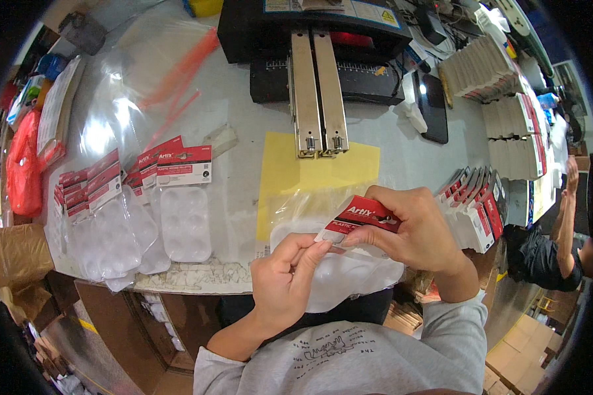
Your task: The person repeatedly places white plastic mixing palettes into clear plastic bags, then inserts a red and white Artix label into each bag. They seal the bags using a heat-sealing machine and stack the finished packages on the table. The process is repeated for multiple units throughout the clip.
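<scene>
Red-and-white glossy card (369, 212) is being pinched by fingers and thumbs of both left hand (283, 273) and right hand (418, 227); one white, round-welled plastic palette (336, 286) is being seen just below, at the table (234, 191) edge. One yellow sheet (277, 171) is being overhung by two straight metal rails (304, 92).

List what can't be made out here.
Head view, hidden: right end of the red-and-white card, behind the right hand.
Head view, hidden: lower-right corner of the yellow sheet, behind the hands and white tray.
Head view, cut off: top of the black machine, by the upper edge.
Head view, uncountable: packaged trays at left, overlapping.
</scene>
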Available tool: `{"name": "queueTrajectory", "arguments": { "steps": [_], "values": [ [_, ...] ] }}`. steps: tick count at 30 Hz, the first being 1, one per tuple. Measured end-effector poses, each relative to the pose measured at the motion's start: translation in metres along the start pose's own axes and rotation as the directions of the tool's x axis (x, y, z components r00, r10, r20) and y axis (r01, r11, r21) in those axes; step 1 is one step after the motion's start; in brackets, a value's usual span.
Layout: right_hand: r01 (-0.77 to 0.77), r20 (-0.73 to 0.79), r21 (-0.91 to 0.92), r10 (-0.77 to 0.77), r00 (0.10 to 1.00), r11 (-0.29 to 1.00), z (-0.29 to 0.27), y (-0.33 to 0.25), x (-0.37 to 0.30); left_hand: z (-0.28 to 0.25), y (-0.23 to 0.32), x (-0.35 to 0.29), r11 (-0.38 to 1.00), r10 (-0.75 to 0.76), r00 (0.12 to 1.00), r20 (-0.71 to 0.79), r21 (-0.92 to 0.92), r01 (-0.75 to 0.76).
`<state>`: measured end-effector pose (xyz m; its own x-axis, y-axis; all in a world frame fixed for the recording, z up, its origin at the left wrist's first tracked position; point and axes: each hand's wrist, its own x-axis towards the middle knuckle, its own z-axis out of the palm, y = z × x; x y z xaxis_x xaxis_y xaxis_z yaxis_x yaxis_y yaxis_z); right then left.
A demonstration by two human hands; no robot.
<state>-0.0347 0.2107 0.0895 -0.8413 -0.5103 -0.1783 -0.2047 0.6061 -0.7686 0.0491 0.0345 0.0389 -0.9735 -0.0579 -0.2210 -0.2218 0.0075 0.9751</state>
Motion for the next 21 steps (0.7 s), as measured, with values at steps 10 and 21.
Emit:
{"name": "queueTrajectory", "arguments": {
  "steps": [10, 21],
  "values": [
    [-0.202, 0.027, 0.350, 0.205, 0.978, 0.915, -0.007, 0.020, -0.001, -0.008, 0.000, 0.000, 0.995, 0.099, 0.953, -0.285, 0.000, -0.103],
    [-0.387, 0.272, 0.673, 0.276, 0.922, 0.630, 0.004, 0.030, -0.030, -0.007, -0.003, -0.002, 0.999, 0.039, 0.972, -0.231, 0.018, -0.036]
  ]
}}
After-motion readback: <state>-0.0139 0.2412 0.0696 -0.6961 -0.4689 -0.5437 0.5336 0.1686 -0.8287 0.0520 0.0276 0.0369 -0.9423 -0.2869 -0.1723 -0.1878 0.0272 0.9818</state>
